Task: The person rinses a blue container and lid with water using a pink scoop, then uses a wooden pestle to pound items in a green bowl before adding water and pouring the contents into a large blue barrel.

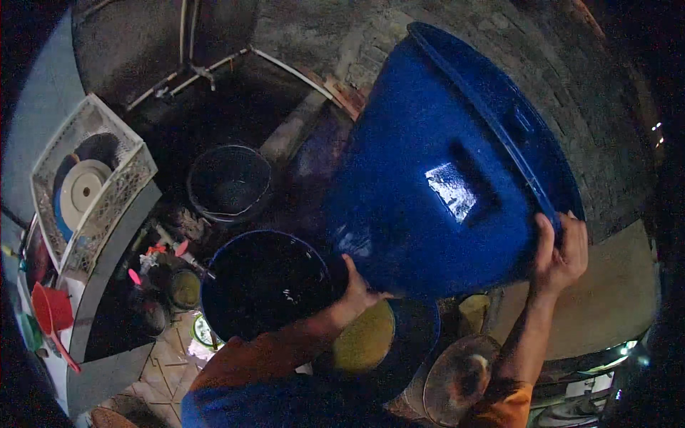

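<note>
Head view shows the big blue tub (399, 157) tilted up and forward from my hands, its long axis running from the lower-left base to the upper-right rim. My right hand (564, 250) has its grip pinching this rim; my left hand (360, 291), nearer to the base, is spread against the lower edge. Just beside stands a dark tub (267, 230) on the dim floor; behind, a rough wall (314, 36).

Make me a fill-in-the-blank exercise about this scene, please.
The large tilted tub is colored ____.
The left hand touches the tub nearer its base; of rim and base, the right hand grips the ____.
The long-handled scoop at far left is colored ____.
Missing words: blue; rim; red.
</note>
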{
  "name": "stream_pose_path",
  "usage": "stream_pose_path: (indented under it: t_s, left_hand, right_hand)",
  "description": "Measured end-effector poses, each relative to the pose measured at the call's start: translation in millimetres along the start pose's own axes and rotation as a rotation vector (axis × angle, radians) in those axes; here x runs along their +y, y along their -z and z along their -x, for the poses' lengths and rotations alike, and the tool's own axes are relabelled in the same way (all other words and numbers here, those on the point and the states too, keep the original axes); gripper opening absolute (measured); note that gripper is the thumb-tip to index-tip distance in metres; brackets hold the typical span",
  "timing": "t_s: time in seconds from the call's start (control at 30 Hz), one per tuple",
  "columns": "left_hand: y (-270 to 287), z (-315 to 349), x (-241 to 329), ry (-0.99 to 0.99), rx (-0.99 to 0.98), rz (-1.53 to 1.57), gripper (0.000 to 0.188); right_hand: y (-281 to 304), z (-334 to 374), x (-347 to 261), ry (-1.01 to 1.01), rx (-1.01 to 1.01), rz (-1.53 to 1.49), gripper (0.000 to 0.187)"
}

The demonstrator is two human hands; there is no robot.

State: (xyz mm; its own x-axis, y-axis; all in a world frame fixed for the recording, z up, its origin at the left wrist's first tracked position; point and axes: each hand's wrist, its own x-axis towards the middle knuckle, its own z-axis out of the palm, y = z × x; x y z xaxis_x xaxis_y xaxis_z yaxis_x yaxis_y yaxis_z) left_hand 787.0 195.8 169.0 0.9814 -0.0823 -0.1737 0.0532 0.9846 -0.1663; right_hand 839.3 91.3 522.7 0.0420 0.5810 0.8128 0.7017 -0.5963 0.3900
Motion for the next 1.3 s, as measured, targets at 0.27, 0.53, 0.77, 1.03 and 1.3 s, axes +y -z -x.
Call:
stream_pose_path:
  t_s: [0.27,0.53,0.77,1.03,1.3]
  left_hand:
    - [73.1,-98.8,44.3,-0.02,0.16,0.04,0.112]
    - [96.0,-141.2,80.7,-0.118,0.125,0.067,0.106]
    - [107.2,-147.3,126.4,-0.167,0.22,0.01,0.094]
    - [101.0,-109.7,167.4,-0.216,0.257,-0.147,0.094]
    - [84.4,-32.6,142.2,-0.268,0.418,-0.515,0.084]
  right_hand:
    - [-101.3,21.5,3.6,-0.002,-0.107,-0.004,0.025]
    - [-197.6,89.2,-23.0,-0.224,-0.367,-0.217,0.026]
    - [-276.1,186.8,-76.8,-0.269,-0.625,-0.354,0.025]
    - [-306.9,303.6,-172.3,-0.332,-0.708,-0.502,0.027]
    - [-304.4,279.8,-182.8,-0.458,-0.82,-0.44,0.029]
